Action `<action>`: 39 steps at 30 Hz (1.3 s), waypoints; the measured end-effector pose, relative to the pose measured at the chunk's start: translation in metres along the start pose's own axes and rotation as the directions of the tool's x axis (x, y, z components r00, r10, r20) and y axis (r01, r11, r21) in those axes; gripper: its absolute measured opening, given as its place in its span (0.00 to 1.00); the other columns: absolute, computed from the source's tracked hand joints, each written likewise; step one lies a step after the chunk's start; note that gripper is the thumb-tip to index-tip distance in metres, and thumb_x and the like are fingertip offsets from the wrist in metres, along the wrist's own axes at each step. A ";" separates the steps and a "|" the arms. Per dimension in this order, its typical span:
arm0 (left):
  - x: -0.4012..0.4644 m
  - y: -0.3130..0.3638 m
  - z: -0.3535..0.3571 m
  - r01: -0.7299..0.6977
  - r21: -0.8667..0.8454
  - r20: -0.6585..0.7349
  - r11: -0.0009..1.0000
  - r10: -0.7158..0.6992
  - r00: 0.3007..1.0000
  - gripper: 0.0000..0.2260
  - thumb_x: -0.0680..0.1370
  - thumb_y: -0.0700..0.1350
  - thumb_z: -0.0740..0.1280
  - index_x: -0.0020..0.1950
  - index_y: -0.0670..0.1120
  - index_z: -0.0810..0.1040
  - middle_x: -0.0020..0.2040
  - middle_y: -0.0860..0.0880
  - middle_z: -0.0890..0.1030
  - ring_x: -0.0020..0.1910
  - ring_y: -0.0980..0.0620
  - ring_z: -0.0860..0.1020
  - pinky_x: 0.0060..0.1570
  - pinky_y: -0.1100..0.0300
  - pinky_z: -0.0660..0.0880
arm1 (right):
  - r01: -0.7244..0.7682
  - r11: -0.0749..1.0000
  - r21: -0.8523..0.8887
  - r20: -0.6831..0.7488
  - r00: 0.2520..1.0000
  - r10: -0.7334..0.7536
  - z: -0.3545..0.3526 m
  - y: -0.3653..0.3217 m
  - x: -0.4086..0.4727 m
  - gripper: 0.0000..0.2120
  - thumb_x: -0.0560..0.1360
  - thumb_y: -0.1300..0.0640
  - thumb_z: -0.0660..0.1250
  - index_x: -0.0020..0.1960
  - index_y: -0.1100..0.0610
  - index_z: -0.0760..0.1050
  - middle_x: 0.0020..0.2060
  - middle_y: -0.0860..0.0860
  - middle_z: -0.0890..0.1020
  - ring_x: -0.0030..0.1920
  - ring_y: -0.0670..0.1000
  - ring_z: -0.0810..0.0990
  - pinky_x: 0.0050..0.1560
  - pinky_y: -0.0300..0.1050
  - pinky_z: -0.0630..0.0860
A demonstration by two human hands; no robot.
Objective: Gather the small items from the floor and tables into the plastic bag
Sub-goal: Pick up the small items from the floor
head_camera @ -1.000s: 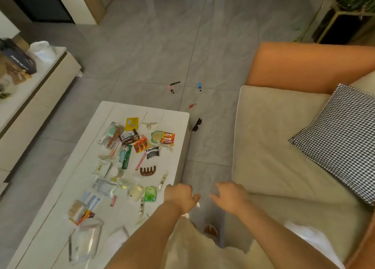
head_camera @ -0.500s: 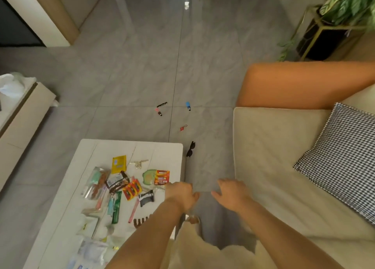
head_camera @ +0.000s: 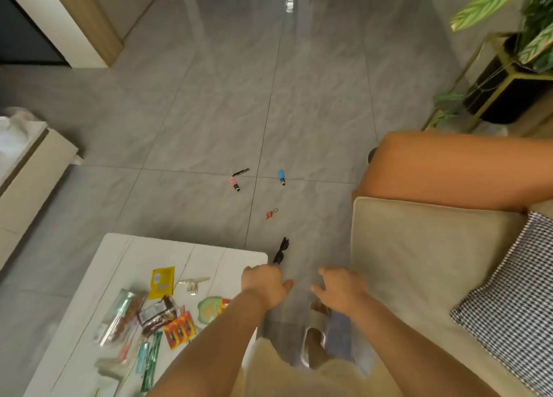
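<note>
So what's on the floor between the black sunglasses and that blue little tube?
In the head view, one small red keyring charm lies between the black sunglasses and blue tube; otherwise bare tile.

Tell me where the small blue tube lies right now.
The small blue tube lies on the grey tiled floor, far ahead of both hands, right of the small pink tube and left of the orange sofa arm.

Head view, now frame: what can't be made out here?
- White low table: near end cut off by the bottom edge; the left forearm covers part of it.
- Green avocado-shaped item: right side hidden by that forearm.
- Small red item on the grey floor: too small to identify.
- Plastic bag: none identifiable.
- Left hand, right hand: seen from the back, palms hidden; fingers loosely curled, apparently empty.
</note>
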State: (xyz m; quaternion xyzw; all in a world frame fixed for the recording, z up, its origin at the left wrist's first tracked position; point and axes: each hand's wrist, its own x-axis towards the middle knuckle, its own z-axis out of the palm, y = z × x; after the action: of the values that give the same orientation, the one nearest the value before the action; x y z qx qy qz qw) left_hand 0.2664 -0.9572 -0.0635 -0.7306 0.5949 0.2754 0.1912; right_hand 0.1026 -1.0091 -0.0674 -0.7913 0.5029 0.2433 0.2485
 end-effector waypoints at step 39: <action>0.282 -0.089 -0.242 0.237 -0.347 -0.018 0.908 -0.259 0.966 0.24 0.78 0.63 0.54 0.63 0.49 0.75 0.60 0.49 0.78 0.61 0.47 0.76 0.56 0.55 0.72 | 0.225 0.927 -0.299 0.040 0.974 -0.223 -0.305 -0.029 0.328 0.19 0.76 0.45 0.58 0.63 0.54 0.70 0.60 0.54 0.77 0.60 0.56 0.77 0.56 0.47 0.73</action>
State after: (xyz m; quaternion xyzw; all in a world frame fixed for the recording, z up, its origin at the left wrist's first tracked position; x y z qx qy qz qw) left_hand 0.4353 -1.3003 -0.0580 -0.8305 0.4462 0.3247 0.0760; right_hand 0.2938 -1.4137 -0.0401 -0.8714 0.3657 0.2894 0.1525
